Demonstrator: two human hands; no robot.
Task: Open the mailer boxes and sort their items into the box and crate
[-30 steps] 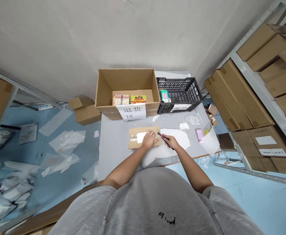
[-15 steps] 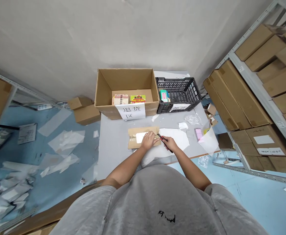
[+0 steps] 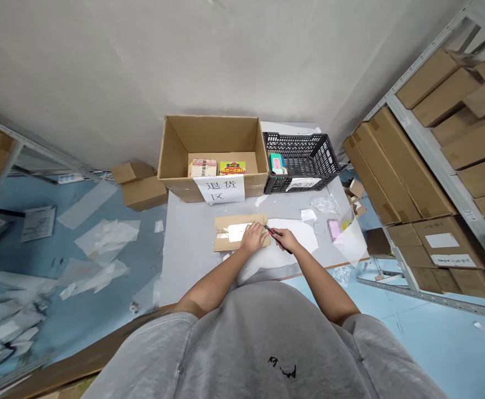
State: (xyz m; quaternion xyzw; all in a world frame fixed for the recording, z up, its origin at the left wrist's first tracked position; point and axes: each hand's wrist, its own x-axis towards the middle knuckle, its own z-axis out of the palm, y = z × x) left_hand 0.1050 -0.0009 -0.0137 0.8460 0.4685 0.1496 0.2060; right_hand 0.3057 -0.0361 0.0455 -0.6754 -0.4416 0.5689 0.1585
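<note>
A flat brown cardboard parcel [image 3: 230, 233] with a white label lies on the grey table [image 3: 192, 244]. My left hand [image 3: 253, 238] presses down on the parcel's right part, fingers curled over it. My right hand [image 3: 286, 239] is closed round a red-and-black cutter [image 3: 276, 236], whose tip touches the parcel's right end beside my left hand. A white plastic bag [image 3: 298, 233] lies under my right hand.
At the table's back stand an open cardboard box [image 3: 211, 138] with a paper sign and small packs inside, and a black plastic crate [image 3: 300, 158]. Scraps, a pink item [image 3: 334, 230] and clear plastic lie to the right. Shelves of cartons stand right; papers litter the floor left.
Both hands stay at the parcel's right end; the cutter tip has shifted slightly. The view has drifted a little.
</note>
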